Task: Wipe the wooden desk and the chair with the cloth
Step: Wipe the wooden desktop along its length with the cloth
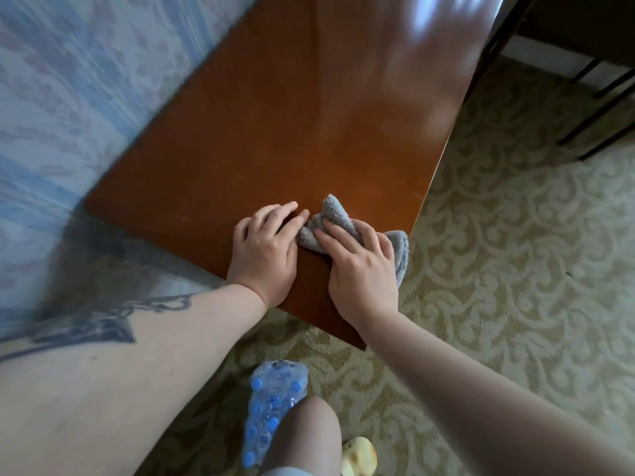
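There is one view only, from a wide-angle camera worn on the person's head. It looks forward and steeply down onto the near corner of the wooden desk [275, 132], close enough that both forearms fill the lower frame. The desk runs away toward the upper right, tilted in the picture. Left of the desk lies patterned wallpaper [68, 97], right of and below the desk a patterned carpet [515, 269]. The edges bend and blur.

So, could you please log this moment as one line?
right hand holds cloth on desk | left hand flat on desk | chair unwiped
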The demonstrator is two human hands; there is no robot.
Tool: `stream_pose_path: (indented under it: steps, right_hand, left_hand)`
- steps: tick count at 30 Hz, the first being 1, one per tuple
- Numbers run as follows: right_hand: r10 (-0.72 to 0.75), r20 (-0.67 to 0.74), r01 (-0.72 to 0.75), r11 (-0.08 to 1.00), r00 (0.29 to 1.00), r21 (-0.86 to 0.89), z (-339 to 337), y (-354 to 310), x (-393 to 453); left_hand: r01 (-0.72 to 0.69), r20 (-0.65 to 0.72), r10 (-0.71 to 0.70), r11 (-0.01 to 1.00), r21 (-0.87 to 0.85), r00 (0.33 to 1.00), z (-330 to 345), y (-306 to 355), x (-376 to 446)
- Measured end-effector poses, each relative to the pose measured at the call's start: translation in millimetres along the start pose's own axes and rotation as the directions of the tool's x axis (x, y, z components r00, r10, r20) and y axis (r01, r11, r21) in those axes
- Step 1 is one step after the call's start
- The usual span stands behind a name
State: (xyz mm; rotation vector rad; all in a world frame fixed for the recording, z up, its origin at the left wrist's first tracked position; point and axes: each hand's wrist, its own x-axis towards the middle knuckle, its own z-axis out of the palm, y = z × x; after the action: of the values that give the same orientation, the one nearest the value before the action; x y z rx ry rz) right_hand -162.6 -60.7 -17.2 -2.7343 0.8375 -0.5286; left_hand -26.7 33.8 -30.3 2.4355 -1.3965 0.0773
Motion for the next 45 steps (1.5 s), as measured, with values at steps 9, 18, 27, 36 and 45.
stream_pose_path:
  steps: [9,18,27,36,45]
  right_hand:
    - [-0.015,0.030,0.017,0.998,0.999,-0.063,2.2,-1.6,1.7]
    - [-0.004,0.021,0.006,0.997,1.000,-0.083,2.9,-3.9,1.8]
    - [0.591,-0.074,-0.593,0.782,0.804,-0.193,20.7,-77.1,-23.3]
    - [0.773,-0.257,-0.812,0.575,0.580,-0.105,18.9,-92.4,-68.7]
    - [0.740,-0.148,-0.754,0.650,0.656,-0.090,16.0,-66.6,-38.6]
  left_hand:
    - [-0.014,-0.007,0.014,1.000,0.006,1.000,-3.1,1.7,-0.2]
    - [-0.019,0.028,0.019,1.000,0.001,0.999,-4.7,1.6,-0.2]
    - [0.005,0.086,0.002,0.997,-0.074,0.996,-5.7,1.8,2.5]
    - [-0.068,0.204,0.106,0.980,-0.188,0.973,-20.8,-14.6,8.9]
    - [-0.128,0.153,0.152,0.979,-0.160,0.976,-14.3,-20.5,11.6]
